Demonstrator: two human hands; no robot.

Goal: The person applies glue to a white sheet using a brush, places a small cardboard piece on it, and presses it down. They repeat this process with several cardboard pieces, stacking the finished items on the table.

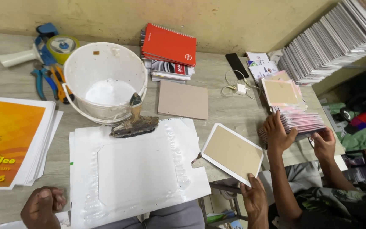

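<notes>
While my right fingers (254, 196) pinch the wrapped board (232, 153) off the tabletop (234, 112) edge, left fingers (42, 207) curled empty by the glue-smeared sheet (134, 169); this cover looks done, flat stack (9, 140) left.

Your grey wood-grain table (18, 85) stands against a yellowish wall. On it you have a white bucket (104, 80), a tape dispenser (43, 46), pliers (49, 82), a stack of orange posters (9, 140), glue-smeared white sheets (136, 174), a bare cardboard panel (183, 100) and a pile of red spiral notebooks (169, 44). Toward the right lie a black phone (237, 65), a white charger (239, 89) and stacks of pink-edged covers (293, 110).
</notes>
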